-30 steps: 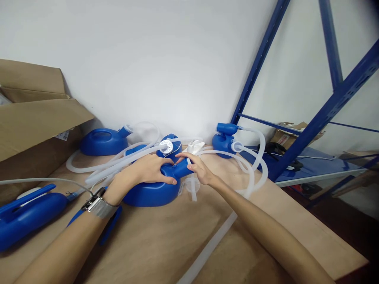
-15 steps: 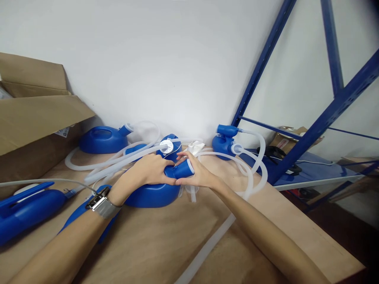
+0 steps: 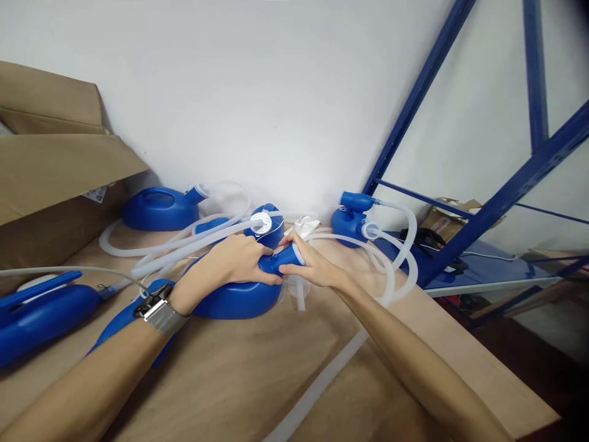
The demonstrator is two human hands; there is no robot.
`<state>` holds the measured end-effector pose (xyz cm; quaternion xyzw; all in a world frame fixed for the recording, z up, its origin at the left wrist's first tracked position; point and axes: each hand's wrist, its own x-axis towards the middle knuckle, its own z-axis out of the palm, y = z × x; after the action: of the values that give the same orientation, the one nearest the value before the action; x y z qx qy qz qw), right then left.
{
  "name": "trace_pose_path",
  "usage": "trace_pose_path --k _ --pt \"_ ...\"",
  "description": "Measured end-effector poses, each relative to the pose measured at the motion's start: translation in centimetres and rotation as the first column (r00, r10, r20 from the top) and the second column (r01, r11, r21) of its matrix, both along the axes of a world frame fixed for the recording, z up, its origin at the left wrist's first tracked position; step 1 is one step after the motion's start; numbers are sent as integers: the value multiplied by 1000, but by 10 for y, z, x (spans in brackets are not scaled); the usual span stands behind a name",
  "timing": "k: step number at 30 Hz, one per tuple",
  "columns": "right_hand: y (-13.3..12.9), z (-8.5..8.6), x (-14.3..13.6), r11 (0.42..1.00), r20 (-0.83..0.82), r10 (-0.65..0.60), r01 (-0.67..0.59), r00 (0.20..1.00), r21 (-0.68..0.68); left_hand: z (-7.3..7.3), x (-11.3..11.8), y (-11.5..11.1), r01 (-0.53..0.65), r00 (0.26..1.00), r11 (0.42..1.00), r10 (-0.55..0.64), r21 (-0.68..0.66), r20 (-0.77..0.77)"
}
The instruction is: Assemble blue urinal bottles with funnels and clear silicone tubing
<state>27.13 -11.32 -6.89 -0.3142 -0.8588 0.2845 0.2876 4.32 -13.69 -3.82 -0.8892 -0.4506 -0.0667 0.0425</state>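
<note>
A blue plastic urinal bottle (image 3: 239, 302) lies on the table below my hands, its angled neck pointing up and to the right. My left hand (image 3: 234, 261), with a watch on the wrist, is closed over the top of the bottle beside the neck. My right hand (image 3: 310, 264) is wrapped round the neck near its pale rim, thumb in front and fingers behind. Just behind my hands is another blue bottle with a white cap (image 3: 261, 223) and a clear tube. A loose pale tube (image 3: 317, 387) runs along the table towards me.
More blue bottles stand at the back left (image 3: 159, 210) and right (image 3: 347, 224), with coiled clear tubes. One blue bottle (image 3: 50, 322) lies front left. A cardboard box (image 3: 64, 166) fills the left. Blue metal shelving (image 3: 488, 202) rises beyond the table's (image 3: 483, 350) right edge.
My right hand has shifted its grip slightly, with the thumb now lying across the front of the neck. The left hand keeps its hold. The view has tilted and turned a little.
</note>
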Motion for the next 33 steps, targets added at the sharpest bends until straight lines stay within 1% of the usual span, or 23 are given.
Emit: trace_pose_path --k 2,5,8,12,16,19,21,23,25,26,28,29,30,31,32,33 --pt "1 -5 -1 1000 -56 -11 11 998 -4 0 1 0 -3 1000 1000 3 2 4" --pt "1 -15 -4 1000 -189 -27 28 982 4 -1 1 2 -6 1000 1000 6 18 3" --pt "1 -26 -11 997 -297 -35 53 954 53 -2 1 3 4 1000 1000 -4 23 1" --pt "1 -37 -21 983 -381 -71 130 922 133 -2 0 3 -9 1000 1000 9 14 16" --pt "0 -41 -26 955 -405 -128 223 905 197 -4 -1 2 -38 999 999 37 37 18" --pt "-2 -38 -23 945 -374 -148 243 915 219 -8 -2 2 -39 999 997 36 67 37" --pt "-2 -35 -20 952 -329 -142 220 934 215 -7 -5 3 -2 999 998 0 61 44" --pt "-1 -32 -17 962 -281 -123 183 952 201 1 -9 0 75 997 995 -77 58 30" --pt "1 -29 -15 965 -246 -119 170 962 199 17 -15 -11 158 987 984 -159 77 14" --pt "2 -28 -14 962 -234 -135 184 963 203 28 -18 -19 173 984 981 -176 87 24" --pt "4 -28 -12 948 -218 -205 249 954 196 48 -28 -40 148 985 986 -154 73 81" --pt "5 -29 -10 944 -214 -241 280 947 175 55 -35 -51 129 987 991 -130 22 92" --pt "5 -31 -7 943 -211 -268 301 940 142 60 -42 -63 74 995 995 -69 -60 74" --pt "5 -33 -2 946 -204 -283 307 937 100 61 -50 -74 -10 1000 989 13 -145 19" --pt "4 -36 4 952 -187 -284 300 941 62 58 -58 -84 -99 994 976 90 -194 -55" --pt "3 -40 11 958 -153 -276 284 949 37 53 -66 -92 -195 977 962 173 -193 -123"
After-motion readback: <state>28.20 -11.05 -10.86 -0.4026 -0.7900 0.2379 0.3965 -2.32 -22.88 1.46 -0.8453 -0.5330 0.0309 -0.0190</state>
